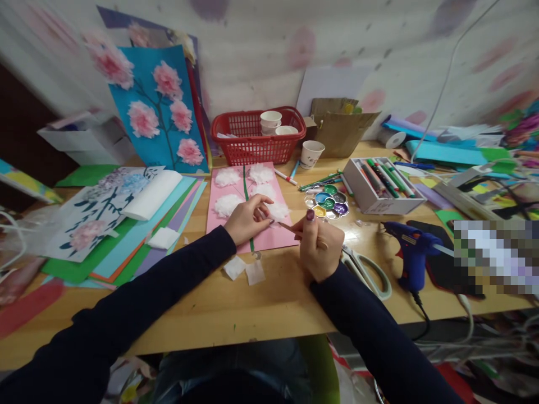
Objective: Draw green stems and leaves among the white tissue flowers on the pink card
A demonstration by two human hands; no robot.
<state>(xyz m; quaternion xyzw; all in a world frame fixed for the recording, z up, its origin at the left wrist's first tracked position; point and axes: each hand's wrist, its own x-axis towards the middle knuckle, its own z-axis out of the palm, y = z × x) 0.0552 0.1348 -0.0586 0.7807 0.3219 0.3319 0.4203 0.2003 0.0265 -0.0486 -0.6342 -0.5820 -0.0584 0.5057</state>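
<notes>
A pink sheet [275,242] lies on the table with a painted green stem [245,182] and several fluffy white tissue flowers [227,206] on it. My left hand [249,220] rests over the sheet, its fingers curled and pinching at the edge of the lower right white tissue flower [278,211]. In my right hand [320,246], a thin stick-like tool [287,226] is gripped, its tip at that same flower; whether it is a brush or tweezers I cannot tell. Two small white tissue squares [255,272] lie just below the sheet.
Right of the sheet are a paint palette [327,202], scissors [370,269], a box of markers [385,188] and a blue glue gun [415,252] with its cord. Behind stand a red basket [259,140] and paper cup [312,154]. Coloured papers [122,252] lie left, below a blue flower picture [162,112].
</notes>
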